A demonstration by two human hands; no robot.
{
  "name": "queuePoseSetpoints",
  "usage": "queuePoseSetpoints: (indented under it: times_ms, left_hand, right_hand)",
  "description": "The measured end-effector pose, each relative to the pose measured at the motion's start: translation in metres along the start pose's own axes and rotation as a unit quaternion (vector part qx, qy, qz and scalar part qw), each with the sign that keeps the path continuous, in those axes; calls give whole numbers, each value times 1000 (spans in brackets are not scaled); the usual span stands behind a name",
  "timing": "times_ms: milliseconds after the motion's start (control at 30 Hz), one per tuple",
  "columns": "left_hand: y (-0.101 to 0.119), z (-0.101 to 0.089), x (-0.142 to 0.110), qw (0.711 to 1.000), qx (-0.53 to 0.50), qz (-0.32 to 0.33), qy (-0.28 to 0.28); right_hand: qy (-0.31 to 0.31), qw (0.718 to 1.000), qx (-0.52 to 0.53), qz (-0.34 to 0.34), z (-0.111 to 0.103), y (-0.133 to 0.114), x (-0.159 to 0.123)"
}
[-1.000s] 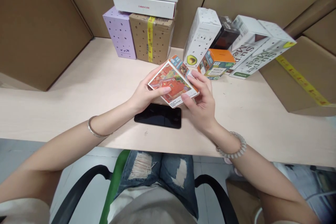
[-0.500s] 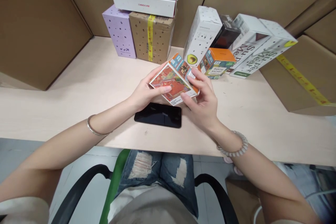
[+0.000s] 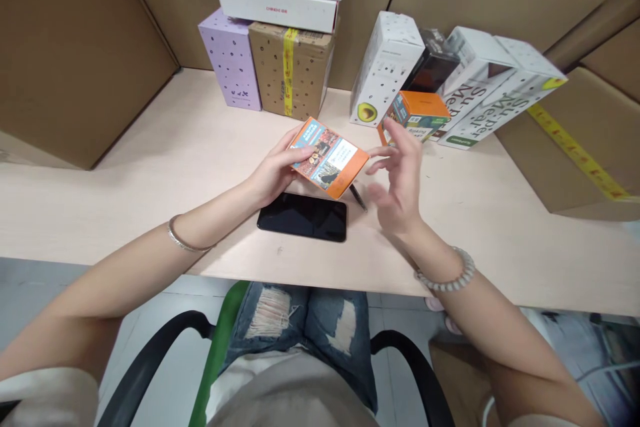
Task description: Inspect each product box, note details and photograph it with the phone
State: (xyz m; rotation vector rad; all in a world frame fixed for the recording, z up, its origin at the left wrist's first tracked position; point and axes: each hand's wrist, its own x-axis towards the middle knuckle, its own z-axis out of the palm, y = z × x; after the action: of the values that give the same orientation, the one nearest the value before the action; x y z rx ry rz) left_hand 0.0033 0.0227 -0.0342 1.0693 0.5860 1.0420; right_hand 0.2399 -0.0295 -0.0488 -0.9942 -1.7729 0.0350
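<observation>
A small orange printed box (image 3: pixel 333 159) is tilted above the desk, its blue-and-orange side with a white label facing up. My left hand (image 3: pixel 280 167) grips its left end, thumb across the top and fingers hidden beneath. Just off the box's right end, my right hand (image 3: pixel 399 177) has its fingers apart and holds nothing; its thumb is blurred. Under the hands lies a black smartphone (image 3: pixel 303 217), screen dark. A dark pen (image 3: pixel 358 198) pokes out from below the box, partly hidden.
Behind my right hand stands another orange box (image 3: pixel 423 105), beside a white avocado box (image 3: pixel 385 70) and tall white cartons (image 3: pixel 505 93). At the back left, white boxes (image 3: pixel 277 7) rest on a purple box (image 3: pixel 230 63) and a taped brown box (image 3: pixel 293 73). Large cardboard boxes (image 3: pixel 75 47) flank the desk.
The box has been turned, so its orange-and-blue side faces up instead of the red picture. My right hand has let go and moved slightly right. The pen has come into view.
</observation>
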Motion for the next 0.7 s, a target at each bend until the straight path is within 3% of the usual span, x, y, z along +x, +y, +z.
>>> queuePoseSetpoints:
  times_ms: [67, 100, 167, 233, 367, 467, 567, 700]
  left_hand:
    - [0, 0, 1, 999, 6, 18, 31]
    - [0, -1, 2, 999, 13, 24, 42]
    - [0, -2, 4, 997, 27, 40, 60]
    - [0, -3, 5, 995, 38, 51, 74]
    - [-2, -5, 6, 994, 41, 54, 88]
    - [-3, -6, 7, 993, 45, 63, 91]
    - [-5, -9, 8, 989, 63, 79, 104]
    - [-10, -14, 10, 983, 106, 99, 114]
  right_hand:
    - [1, 995, -38, 95, -6, -4, 4]
    - [-31, 986, -65, 150, -8, -7, 7]
    - [-134, 952, -126, 243, -13, -14, 13]
    - [-237, 907, -187, 294, -13, -21, 19]
    - [-397, 826, -271, 295, -10, -32, 27]
    - [-441, 805, -293, 266, -11, -32, 28]
    - [-392, 850, -184, 299, -16, -24, 24]
    - [-124, 940, 45, 315, -17, -15, 19]
